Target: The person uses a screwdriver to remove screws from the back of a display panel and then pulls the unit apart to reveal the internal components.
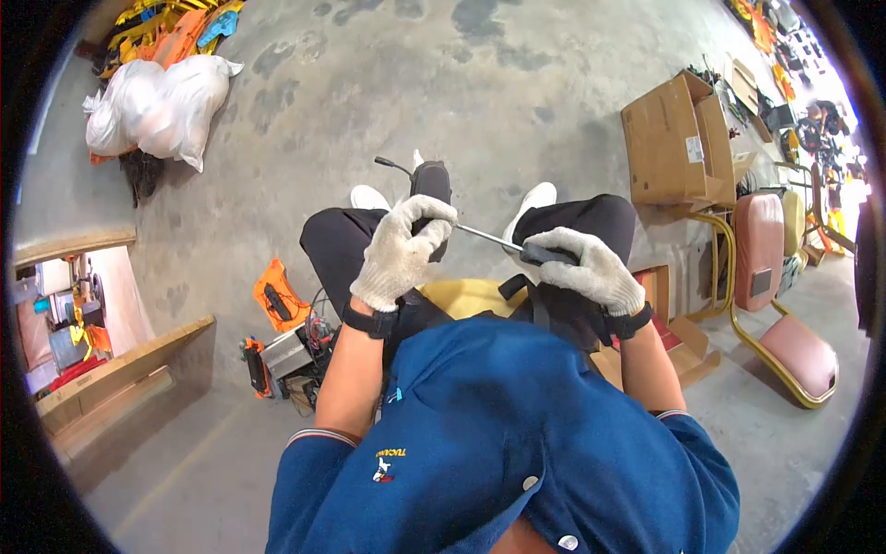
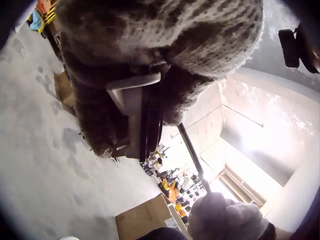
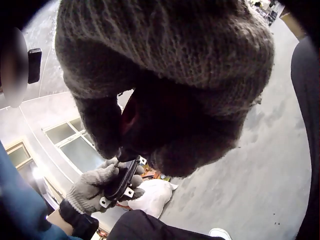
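My left hand, in a white knitted glove, grips a black elongated part with a short cable sticking out on its left. The right wrist view shows light metal tabs along the edges of this black part. My right hand, gloved likewise, holds a screwdriver by its dark handle. The metal shaft points left, its tip right at the left hand's fingers. From the left wrist, the shaft runs between both hands. In the right wrist view the handle is mostly lost in the glove's shadow.
White bags lie at the far left, and an open cardboard box stands at the right. A chair with a gold frame is near it. Beside my left leg sit an orange piece and a metal-cased unit with wires.
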A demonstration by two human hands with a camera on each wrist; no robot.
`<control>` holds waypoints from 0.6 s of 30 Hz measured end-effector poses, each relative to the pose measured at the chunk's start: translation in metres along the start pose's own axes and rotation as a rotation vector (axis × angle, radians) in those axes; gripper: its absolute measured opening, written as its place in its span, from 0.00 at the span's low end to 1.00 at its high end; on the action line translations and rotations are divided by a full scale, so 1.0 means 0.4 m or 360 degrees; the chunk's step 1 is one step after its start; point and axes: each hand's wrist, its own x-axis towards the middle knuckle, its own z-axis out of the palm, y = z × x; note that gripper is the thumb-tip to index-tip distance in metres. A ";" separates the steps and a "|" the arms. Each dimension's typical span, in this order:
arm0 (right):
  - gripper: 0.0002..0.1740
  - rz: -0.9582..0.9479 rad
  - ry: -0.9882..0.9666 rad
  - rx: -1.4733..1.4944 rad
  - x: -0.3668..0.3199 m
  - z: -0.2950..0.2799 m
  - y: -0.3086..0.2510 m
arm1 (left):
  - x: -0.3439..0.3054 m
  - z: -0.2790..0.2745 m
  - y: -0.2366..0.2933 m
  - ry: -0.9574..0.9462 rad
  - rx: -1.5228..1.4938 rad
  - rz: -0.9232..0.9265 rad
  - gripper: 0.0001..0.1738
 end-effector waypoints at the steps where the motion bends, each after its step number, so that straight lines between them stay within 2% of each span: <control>1: 0.26 -0.0025 0.0018 -0.0040 -0.004 0.001 -0.002 | -0.001 0.000 0.001 -0.0006 0.0019 -0.0019 0.07; 4: 0.24 -0.0135 0.0071 -0.0158 -0.006 -0.005 -0.004 | -0.001 0.005 0.003 0.0001 0.0137 0.0018 0.07; 6: 0.20 -0.0320 0.0127 -0.0405 -0.005 -0.009 0.001 | 0.000 0.004 0.006 -0.0008 0.0219 0.0020 0.07; 8: 0.21 -0.0349 0.0168 -0.0451 -0.012 -0.011 -0.011 | 0.003 0.005 0.015 -0.0012 0.0297 0.0017 0.07; 10: 0.22 -0.0376 0.0202 -0.0495 -0.020 -0.014 -0.013 | 0.001 0.007 0.033 -0.0016 0.0272 -0.0134 0.07; 11: 0.23 -0.0271 0.0202 -0.0360 -0.024 -0.019 -0.010 | 0.002 0.006 0.026 -0.0019 0.0276 -0.0131 0.07; 12: 0.24 -0.0169 0.0205 -0.0227 -0.026 -0.023 -0.007 | 0.004 0.007 0.013 0.0002 0.0300 -0.0052 0.07; 14: 0.24 -0.0209 0.0291 -0.0157 -0.020 -0.020 0.002 | 0.002 0.001 0.001 0.0003 0.0319 0.0048 0.07; 16: 0.23 -0.0234 0.0497 -0.0044 -0.021 -0.019 -0.001 | 0.011 -0.001 -0.001 0.0091 0.0735 0.0679 0.06; 18: 0.21 -0.0018 0.0686 0.0424 -0.016 0.002 -0.030 | 0.013 0.005 -0.012 0.0067 0.0177 -0.0092 0.07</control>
